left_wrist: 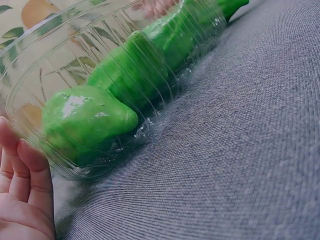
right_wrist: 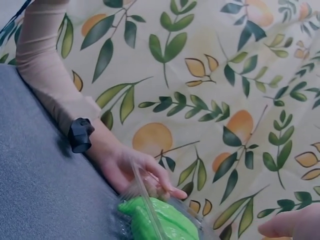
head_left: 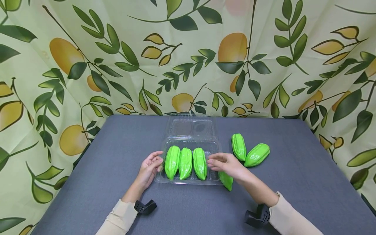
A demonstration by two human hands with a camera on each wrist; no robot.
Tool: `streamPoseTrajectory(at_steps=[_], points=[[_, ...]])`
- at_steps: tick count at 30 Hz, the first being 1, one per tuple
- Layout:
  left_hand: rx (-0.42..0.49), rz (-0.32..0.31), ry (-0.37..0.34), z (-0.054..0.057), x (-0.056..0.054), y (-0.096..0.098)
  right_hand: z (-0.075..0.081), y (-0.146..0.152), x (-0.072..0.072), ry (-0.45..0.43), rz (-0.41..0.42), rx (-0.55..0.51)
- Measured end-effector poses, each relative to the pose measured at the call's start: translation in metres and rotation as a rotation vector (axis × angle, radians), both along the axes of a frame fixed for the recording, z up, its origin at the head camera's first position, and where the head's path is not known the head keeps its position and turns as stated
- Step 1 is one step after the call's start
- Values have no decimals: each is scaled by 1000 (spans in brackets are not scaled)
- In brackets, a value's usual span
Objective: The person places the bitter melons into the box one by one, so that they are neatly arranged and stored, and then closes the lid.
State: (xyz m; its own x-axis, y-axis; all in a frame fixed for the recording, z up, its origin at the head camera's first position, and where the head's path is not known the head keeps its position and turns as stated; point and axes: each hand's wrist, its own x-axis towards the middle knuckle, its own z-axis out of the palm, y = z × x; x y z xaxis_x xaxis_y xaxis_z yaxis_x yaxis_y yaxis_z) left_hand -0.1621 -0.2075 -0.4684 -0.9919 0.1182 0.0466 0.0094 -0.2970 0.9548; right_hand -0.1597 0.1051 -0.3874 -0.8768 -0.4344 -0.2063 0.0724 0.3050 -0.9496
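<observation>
Three glossy green bitter melons (head_left: 185, 164) lie side by side in a clear plastic clamshell box (head_left: 188, 182), its lid (head_left: 192, 128) folded back. At the box's left wall is my left hand (head_left: 149, 168), fingers loosely bent, fingertips at the plastic; the left wrist view shows them by the corner (left_wrist: 25, 185). My right hand (head_left: 224, 163) hovers over the box's right side, fingertips close to the third melon (head_left: 200, 164), nothing visible between them. Beneath it, another melon (head_left: 226, 180) is partly hidden at the right wall. Only part of the right hand (right_wrist: 290, 225) enters its wrist view.
Two more bitter melons lie on the grey cloth to the right, one upright in view (head_left: 239, 147) and one slanted (head_left: 257, 155). Behind the table (head_left: 132, 130) hangs a leaf-and-fruit patterned curtain (head_left: 188, 65). Each wrist carries a black device (head_left: 145, 207).
</observation>
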Motion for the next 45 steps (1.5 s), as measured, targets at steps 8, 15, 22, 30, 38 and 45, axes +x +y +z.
streamPoseTrajectory(at_steps=[8,15,22,30,38,45], points=[[-1,-2,-1,0,0,0,2,14,-1,-31,-65,-103],[23,-18,13,0,0,0,0,23,1,-12,-96,-131],[29,-21,20,-1,0,0,0,31,1,-18,-145,-134],[32,4,37,-1,0,1,-3,42,0,-18,-161,-118],[22,49,57,-1,0,2,-9,51,2,-33,-187,-83],[27,56,73,1,1,2,-13,58,3,-18,-193,-69]])
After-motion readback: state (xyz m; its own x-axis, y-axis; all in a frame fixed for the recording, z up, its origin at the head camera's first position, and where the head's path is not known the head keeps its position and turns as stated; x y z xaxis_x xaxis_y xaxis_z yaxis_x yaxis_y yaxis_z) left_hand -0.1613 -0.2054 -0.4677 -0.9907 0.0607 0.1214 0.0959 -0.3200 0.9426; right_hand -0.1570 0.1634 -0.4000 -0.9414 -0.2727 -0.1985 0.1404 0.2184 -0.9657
